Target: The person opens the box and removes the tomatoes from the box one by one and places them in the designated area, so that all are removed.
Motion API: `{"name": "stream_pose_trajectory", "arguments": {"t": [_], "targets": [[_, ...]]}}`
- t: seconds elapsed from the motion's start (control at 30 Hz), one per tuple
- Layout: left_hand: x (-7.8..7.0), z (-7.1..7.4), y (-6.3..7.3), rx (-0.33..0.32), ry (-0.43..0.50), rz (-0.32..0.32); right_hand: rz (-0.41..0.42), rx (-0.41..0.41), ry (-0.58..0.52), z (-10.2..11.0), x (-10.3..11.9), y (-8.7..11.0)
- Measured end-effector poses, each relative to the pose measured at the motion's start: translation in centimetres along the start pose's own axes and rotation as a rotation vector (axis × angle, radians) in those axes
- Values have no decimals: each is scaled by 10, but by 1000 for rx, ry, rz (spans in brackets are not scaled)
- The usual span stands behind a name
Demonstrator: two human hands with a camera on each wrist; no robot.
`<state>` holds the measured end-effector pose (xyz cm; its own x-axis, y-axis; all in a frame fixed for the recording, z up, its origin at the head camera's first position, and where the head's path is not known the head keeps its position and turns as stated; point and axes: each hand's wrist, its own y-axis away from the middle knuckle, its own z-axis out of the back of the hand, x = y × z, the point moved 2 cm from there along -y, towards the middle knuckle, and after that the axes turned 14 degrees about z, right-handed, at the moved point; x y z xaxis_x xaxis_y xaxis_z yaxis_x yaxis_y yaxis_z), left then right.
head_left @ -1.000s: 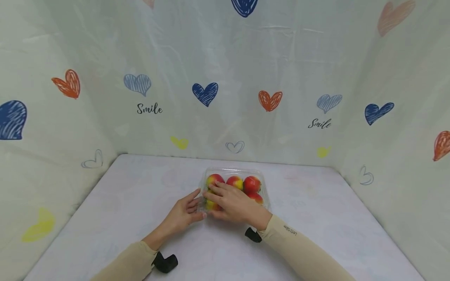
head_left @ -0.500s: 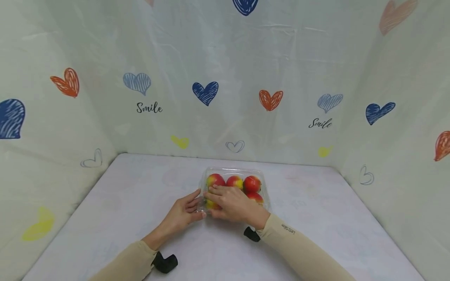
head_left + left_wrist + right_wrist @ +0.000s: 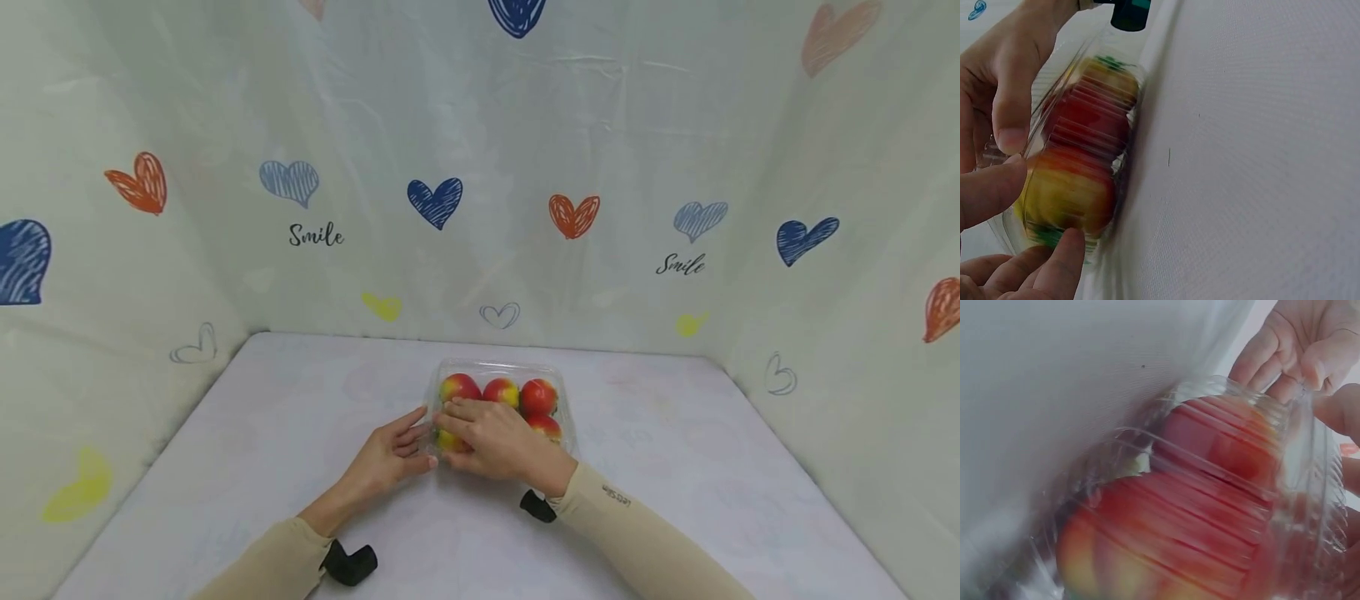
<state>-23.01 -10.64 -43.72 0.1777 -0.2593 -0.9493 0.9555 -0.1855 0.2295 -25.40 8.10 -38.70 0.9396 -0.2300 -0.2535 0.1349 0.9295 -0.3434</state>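
A clear plastic clamshell box (image 3: 566,417) stands near the middle of the table, with several red-and-yellow apple-like fruits (image 3: 538,397) inside. Green patches show at their ends in the left wrist view. My left hand (image 3: 378,457) is at the box's front left corner, fingers along its left side, thumb near the front rim. Across the top left part lies my right hand (image 3: 498,437), its fingers extended over the fruits and its thumb on the front rim. Both thumb tips come close together in the left wrist view. The fruits beneath my right hand are partly hidden.
A white cloth covers the table (image 3: 645,467). Behind it and at both sides hangs a pale curtain (image 3: 480,267) printed with hearts and the word Smile. Black devices (image 3: 351,564) are strapped at both wrists, below the beige sleeves (image 3: 637,525).
My right fingers have drawn slightly toward me over the box top, uncovering more of the back left fruit. The left hand and the box have hardly moved.
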Motion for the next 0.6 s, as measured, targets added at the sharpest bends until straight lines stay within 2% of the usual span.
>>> {"name": "stream_pose_trajectory", "arguments": {"t": [0.37,0.6], "targets": [[0,-1,-2,-38,9,-4,-110,66,-1,6,0,10],[-2,0,1,-30,22,-13,-147,16,-1,12,-3,25]]}}
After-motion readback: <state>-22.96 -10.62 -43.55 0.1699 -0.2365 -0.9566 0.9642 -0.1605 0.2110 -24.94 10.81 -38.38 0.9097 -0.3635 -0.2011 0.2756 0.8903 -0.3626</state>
